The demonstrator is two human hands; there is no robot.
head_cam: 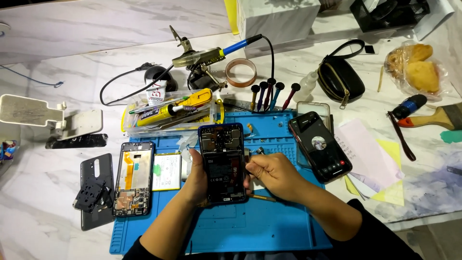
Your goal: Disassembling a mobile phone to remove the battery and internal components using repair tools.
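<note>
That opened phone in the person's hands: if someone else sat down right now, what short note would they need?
Left hand holds the opened phone upright over the blue mat, back cover off, insides showing.
Right hand has its grip pinched at the phone's right edge; whatever it pinches is too small to tell.
A second stripped phone frame and a loose battery lie to the left.
Done: back removed. Left: phone not reassembled.

Matt blue, seemingly rubber mat (269, 226) on glossy marble-look table (57, 29); opened phone (222, 163) shows dark metal and plastic.

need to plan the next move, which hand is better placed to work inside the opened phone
Right. The left hand grips the opened phone along its edge, while the right hand sits pinched at its other edge.
</note>
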